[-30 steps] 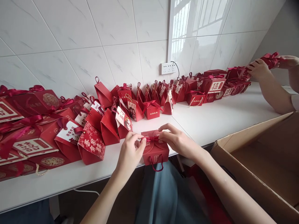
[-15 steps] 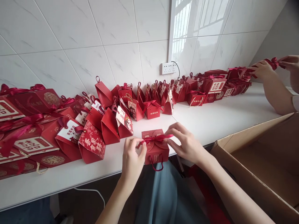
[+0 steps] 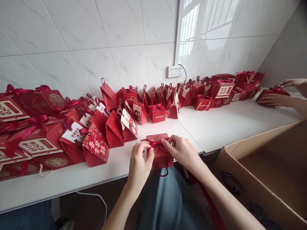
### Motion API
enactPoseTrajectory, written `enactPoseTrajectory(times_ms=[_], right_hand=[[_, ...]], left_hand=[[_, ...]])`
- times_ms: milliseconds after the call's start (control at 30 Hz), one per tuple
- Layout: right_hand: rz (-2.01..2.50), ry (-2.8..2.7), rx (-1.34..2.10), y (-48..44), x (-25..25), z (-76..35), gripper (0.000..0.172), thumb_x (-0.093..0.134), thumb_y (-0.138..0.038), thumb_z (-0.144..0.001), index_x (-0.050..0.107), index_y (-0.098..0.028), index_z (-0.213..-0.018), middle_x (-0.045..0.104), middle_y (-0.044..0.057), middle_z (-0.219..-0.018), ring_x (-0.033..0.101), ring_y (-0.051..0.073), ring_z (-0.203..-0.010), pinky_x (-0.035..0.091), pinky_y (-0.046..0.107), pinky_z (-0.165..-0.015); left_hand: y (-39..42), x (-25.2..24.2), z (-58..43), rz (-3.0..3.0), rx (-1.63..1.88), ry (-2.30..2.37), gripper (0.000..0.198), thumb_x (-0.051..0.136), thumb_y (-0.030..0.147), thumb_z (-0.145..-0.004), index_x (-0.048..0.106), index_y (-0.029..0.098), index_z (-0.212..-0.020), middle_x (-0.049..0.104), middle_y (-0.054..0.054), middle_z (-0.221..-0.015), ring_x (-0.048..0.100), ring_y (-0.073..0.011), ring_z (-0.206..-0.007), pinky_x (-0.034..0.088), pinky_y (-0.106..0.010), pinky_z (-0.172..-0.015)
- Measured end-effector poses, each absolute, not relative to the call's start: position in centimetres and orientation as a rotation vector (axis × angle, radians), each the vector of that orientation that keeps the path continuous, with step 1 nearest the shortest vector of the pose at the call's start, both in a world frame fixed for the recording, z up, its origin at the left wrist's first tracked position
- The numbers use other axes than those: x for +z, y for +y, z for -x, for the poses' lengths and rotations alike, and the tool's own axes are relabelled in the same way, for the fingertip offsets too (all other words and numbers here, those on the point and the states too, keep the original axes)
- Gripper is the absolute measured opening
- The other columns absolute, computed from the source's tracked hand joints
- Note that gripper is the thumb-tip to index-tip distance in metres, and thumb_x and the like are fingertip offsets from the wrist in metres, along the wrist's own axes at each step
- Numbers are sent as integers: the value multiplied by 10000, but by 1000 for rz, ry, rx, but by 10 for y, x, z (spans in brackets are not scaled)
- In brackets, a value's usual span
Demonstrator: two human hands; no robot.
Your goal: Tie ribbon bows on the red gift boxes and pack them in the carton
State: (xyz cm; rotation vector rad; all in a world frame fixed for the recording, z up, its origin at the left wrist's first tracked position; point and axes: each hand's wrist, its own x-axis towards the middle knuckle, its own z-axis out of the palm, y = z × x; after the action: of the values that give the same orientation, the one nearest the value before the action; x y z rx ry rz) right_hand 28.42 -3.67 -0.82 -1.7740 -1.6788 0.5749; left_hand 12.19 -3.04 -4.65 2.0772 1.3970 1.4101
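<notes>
A small red gift box (image 3: pixel 161 155) stands at the front edge of the white table (image 3: pixel 230 123), a red cord loop hanging from its front. A dark red ribbon (image 3: pixel 155 143) lies across its top. My left hand (image 3: pixel 141 163) pinches the ribbon's left end with closed fingers. My right hand (image 3: pixel 181 150) pinches the ribbon's right side, fingers pressed together over the box lid. Both hands meet over the box.
Many red gift boxes and bags (image 3: pixel 112 118) line the tiled wall from left to right. An open cardboard carton (image 3: pixel 259 179) sits at lower right. Another person's hands (image 3: pixel 273 99) rest on a red box at the far right. A wall socket (image 3: pixel 175 71) is behind.
My hands have drawn closer together over the box, pulling the ribbon into its middle. The other person's hands have come down from the air onto a red box on the table.
</notes>
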Motion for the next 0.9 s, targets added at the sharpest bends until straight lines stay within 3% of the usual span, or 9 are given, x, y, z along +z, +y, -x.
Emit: enactPoseTrajectory(times_ms=[200,400,533,667,900], right_hand=[[1734,-1603,634,-29,-12,-281,414,452,-530,-841,444,-215,-571,524,-11,-522,429,140,-503,318,263,-518],[1545,-1525,814,-26,-19,-284,377,509,-538,-785,517,-195,-630,491,-17,-540,416,129,-520,296,258,-504],[1275,-1414,1085,-25,-26,-288,435,570,-611,-714,518,-184,-649,459,-32,-566,379,107,-523,277,248,-506],[1151,-1294,1215,-26,-35,-291,445,611,-606,-715,476,-189,-640,428,-49,-576,343,87,-518,255,238,-505],[1037,-1230,1292,-27,-44,-293,417,616,-559,-749,445,-192,-649,403,-58,-574,321,79,-517,259,228,-505]], left_hand=[[-28,-50,-121,-1922,1335,1287,81,484,266,-838,526,202,-811,590,-113,-1144,529,-237,-1162,440,-409,-966],[-27,-50,-119,-1683,1300,1179,122,511,319,-829,526,203,-794,526,-109,-1246,534,-238,-1155,480,-375,-912],[-25,-51,-120,-1545,1402,1224,178,545,354,-808,543,197,-726,552,-86,-1127,544,-221,-1107,496,-322,-868],[-21,-50,-123,-1487,1481,1259,219,570,353,-781,531,188,-643,538,-48,-888,578,-179,-904,508,-270,-772],[-16,-52,-128,-1372,1493,1270,261,565,361,-787,475,182,-619,430,6,-746,475,-108,-659,443,-208,-613]])
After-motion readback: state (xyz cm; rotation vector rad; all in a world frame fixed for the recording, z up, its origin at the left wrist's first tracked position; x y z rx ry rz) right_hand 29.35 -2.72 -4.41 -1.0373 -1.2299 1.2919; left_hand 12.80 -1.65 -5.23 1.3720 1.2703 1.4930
